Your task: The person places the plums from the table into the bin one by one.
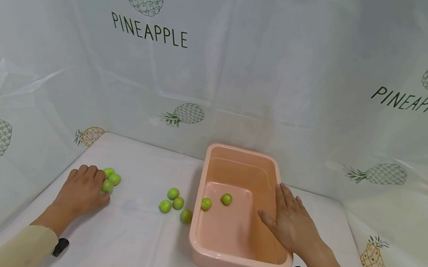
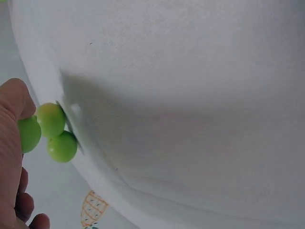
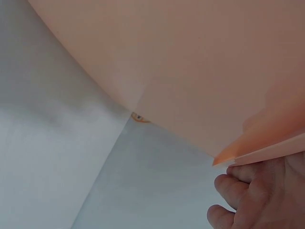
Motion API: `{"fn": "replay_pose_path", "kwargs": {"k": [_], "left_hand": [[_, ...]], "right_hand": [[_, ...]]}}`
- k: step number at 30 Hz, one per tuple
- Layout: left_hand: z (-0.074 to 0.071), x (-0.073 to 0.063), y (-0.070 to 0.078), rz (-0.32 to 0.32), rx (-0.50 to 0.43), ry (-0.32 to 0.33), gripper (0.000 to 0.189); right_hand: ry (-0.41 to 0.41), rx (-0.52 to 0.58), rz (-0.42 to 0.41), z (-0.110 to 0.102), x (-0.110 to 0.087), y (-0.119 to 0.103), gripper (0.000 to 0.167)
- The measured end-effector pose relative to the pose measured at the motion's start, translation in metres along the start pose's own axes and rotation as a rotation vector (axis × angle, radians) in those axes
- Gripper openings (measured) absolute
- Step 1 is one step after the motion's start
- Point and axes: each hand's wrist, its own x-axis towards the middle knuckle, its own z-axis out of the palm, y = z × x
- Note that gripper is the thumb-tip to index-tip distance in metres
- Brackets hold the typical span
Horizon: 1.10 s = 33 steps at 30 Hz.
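Observation:
At the table's left side my left hand [image 1: 81, 189] reaches in among several small round green fruits. It holds one green fruit [image 1: 107, 186] between thumb and curled fingers; in the left wrist view the palm partly hides this fruit [image 2: 29, 135]. Two more green fruits [image 2: 62, 146] lie right beside it. My right hand [image 1: 295, 220] rests on the right rim of a pink plastic basin [image 1: 235, 259], fingers straight, with the thumb spread over the inside. Two green fruits [image 1: 226, 199] lie within the basin, toward its left wall.
Several loose green fruits [image 1: 178, 202] lie on the white cloth left of the basin, one of them near its wall. Behind and at both sides hangs a pale sheet [image 1: 248, 82] printed with pineapples. The basin's far end stands close to this sheet.

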Motion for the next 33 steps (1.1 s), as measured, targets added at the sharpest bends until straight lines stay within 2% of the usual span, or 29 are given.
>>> {"fn": "replay_pose_path", "kwargs": {"k": [9,17,22,29,33], "left_hand": [[-0.007,0.017,0.006,0.039,0.003,0.084,0.041],[-0.024,0.036,0.02,0.053,-0.034,0.123,0.038],[-0.04,0.05,0.038,0.063,-0.071,0.142,0.037],[-0.064,0.073,0.07,0.16,-0.09,0.238,0.041],[-0.076,0.084,0.09,0.195,-0.103,0.249,0.042]], "right_hand": [[-0.005,0.008,0.013,0.0,-0.003,0.001,0.089],[0.0,0.018,0.006,0.001,-0.003,0.002,0.089],[0.004,0.014,-0.003,0.002,-0.002,0.003,0.089],[0.018,-0.011,-0.014,0.002,-0.001,0.003,0.088],[0.021,-0.02,-0.014,0.001,0.0,0.001,0.087]]}}
